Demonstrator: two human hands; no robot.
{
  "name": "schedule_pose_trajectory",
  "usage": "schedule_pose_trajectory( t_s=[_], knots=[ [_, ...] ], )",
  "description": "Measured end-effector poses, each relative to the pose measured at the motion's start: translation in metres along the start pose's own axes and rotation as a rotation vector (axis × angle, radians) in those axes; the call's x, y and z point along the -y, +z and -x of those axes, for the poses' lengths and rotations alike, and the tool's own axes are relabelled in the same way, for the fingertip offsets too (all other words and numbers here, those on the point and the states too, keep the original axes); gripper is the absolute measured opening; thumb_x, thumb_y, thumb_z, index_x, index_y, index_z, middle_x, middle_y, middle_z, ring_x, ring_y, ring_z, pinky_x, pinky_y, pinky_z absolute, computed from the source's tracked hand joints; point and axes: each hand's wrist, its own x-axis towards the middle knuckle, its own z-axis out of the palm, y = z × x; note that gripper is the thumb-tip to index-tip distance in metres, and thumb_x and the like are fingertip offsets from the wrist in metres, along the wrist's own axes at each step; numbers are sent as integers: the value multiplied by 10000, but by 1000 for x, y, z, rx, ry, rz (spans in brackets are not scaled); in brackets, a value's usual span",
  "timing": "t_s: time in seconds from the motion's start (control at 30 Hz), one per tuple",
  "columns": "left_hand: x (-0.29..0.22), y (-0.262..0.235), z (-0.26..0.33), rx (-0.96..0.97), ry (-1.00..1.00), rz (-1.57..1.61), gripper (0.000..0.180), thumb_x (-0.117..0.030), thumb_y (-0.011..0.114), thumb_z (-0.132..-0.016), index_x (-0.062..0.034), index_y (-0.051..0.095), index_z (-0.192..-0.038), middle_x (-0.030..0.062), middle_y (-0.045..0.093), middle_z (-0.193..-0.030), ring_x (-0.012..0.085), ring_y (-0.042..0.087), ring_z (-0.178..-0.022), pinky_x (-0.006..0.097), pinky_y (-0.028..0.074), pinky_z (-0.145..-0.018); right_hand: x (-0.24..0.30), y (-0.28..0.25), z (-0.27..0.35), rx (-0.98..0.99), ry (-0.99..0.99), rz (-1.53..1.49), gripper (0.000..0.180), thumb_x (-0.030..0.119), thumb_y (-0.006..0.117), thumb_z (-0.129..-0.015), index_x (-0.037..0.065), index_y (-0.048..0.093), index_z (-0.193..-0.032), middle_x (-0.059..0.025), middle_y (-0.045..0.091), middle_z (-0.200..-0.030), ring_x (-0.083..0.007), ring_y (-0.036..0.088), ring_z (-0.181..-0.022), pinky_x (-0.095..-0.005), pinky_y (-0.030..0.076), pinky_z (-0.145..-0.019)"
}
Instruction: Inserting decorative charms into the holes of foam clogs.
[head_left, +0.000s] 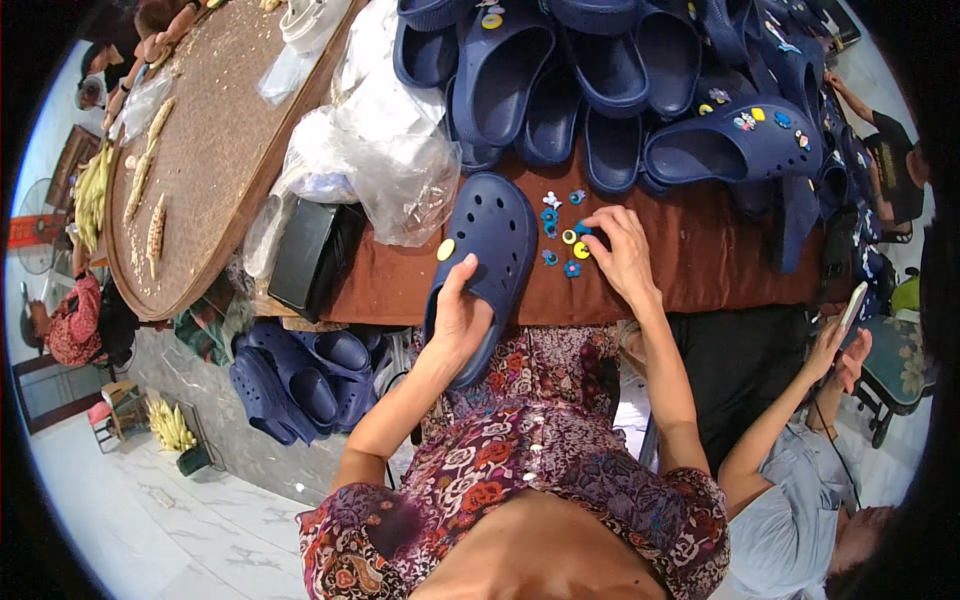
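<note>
My left hand [462, 318] grips a navy clog [487, 225] by its opening, thumb on top and the other fingers inside or beneath. The clog's toe points away from me, and a round yellow charm [446, 250] sits at its left side. On the brown cloth to the right lies a small group of shoe charms: a white one [552, 200], several blue ones [572, 269] and a yellow one [582, 250]. Over them is my right hand [622, 250], its thumb and forefinger closing around a blue charm [582, 228] at the group's right edge.
A heap of navy clogs [605, 70], some with charms, covers the table's far side. Left of my clog are crumpled clear plastic bags [400, 180] and a black box [315, 255]. A large woven tray [215, 130] stands farther left. A seated person [800, 480] holds a phone at right.
</note>
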Motion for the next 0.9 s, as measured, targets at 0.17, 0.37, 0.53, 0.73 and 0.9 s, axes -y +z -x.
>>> schedule_pose_trajectory(
  t_s=[0.17, 0.37, 0.53, 0.73, 0.9],
  knots=[
    [9, -3, -17, -86, 24, 38, 545, -268, 644, -839, -48, 525, -1323, 132, 597, -1299, 300, 574, -1183, 452, 437, -1043, 11, -1, -7, -18, 57, -38, 172, 54, 706, -789, 48, 640, -948, -81, 616, -905, -284, 581, -894, -395, 467, -812],
    [15, -1, -18, -50, 191, 143, 549, -339, 633, -809, -53, 568, -1273, 139, 614, -1269, 310, 583, -1163, 461, 435, -1038, 52, 17, -40, -40, 105, -351, 132, 92, 696, -840, 44, 640, -950, -70, 636, -909, -226, 646, -833, -325, 514, -730],
    [7, 1, -14, -132, 147, 275, 509, -355, 584, -858, -46, 566, -1262, 142, 614, -1271, 308, 574, -1177, 459, 412, -1060, 72, 36, -58, 2, -22, -276, 137, 66, 688, -826, 43, 638, -952, -84, 632, -915, -258, 642, -866, -355, 506, -763],
    [-5, 2, -10, -228, 54, 328, 404, -258, 522, -907, -26, 562, -1236, 159, 611, -1260, 315, 572, -1178, 476, 400, -1070, 72, 53, -63, -7, -89, -276, 154, 55, 703, -803, 50, 639, -943, -103, 629, -917, -288, 626, -895, -378, 491, -789],
    [-5, 2, -7, -246, 50, 295, 384, -196, 538, -897, 4, 552, -1225, 168, 620, -1226, 301, 591, -1147, 454, 435, -1047, 78, 49, -60, -34, -122, -311, 156, 50, 711, -796, 50, 644, -937, -100, 634, -921, -291, 626, -891, -377, 490, -782]
  ],
)
